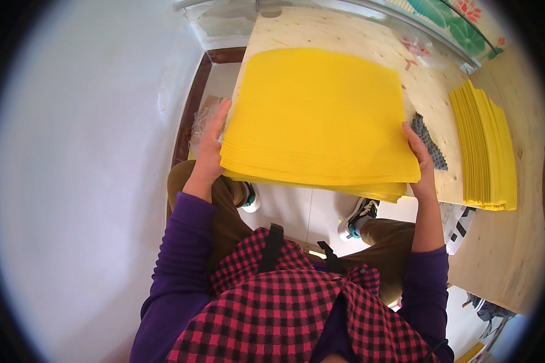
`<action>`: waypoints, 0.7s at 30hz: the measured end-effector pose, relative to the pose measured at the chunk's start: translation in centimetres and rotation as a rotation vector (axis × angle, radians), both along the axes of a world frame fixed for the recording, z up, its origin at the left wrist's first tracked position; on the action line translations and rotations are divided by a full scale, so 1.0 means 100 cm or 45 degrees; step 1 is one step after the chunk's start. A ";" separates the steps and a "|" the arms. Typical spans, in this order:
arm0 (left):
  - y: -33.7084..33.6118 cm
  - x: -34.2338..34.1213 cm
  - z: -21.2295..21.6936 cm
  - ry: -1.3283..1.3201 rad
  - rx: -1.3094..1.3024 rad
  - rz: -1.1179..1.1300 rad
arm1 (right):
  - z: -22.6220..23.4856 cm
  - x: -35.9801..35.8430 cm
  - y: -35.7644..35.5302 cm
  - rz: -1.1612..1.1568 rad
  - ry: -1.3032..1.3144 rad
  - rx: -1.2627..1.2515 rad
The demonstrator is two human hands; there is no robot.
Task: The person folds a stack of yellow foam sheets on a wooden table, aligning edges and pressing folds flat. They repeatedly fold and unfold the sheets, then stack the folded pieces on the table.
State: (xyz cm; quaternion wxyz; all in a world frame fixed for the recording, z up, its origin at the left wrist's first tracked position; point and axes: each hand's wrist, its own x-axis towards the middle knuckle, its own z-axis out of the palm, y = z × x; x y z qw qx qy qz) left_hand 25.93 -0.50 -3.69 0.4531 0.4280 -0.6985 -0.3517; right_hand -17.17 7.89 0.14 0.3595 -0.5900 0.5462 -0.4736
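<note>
A thick stack of yellow sheets (318,115), perhaps felt or fabric, lies over the wooden table (369,39). Its near edge juts out past the table toward me, and the lower layers are slightly uneven there. My left hand (212,148) presses along the stack's left side, fingers stretched upward and close together. On the opposite side, my right hand (421,160) grips the near right corner. The undersides of both hands are partly hidden, so I cannot see how far they reach beneath the sheets.
To the right stands a second pile of yellow sheets (484,148). A dark grey textured piece (429,142) lies between the piles. Clear plastic (422,49) rests at the back right. A white wall (91,169) rises on the left. Below are my shoes (360,218).
</note>
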 end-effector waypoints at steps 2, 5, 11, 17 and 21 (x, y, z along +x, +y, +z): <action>0.001 0.001 -0.001 0.020 0.007 -0.028 | 0.001 0.002 -0.001 0.025 -0.087 -0.009; 0.002 0.000 0.000 0.070 0.054 -0.125 | 0.002 0.004 -0.001 -0.035 0.079 0.001; 0.004 -0.002 0.003 0.094 0.104 -0.178 | -0.002 -0.001 0.000 -0.013 0.098 -0.020; -0.001 0.005 0.001 0.028 -0.031 -0.176 | -0.006 -0.013 -0.004 0.181 0.250 -0.274; -0.012 0.009 0.002 -0.054 -0.224 -0.138 | -0.007 -0.016 -0.002 0.014 0.246 -0.192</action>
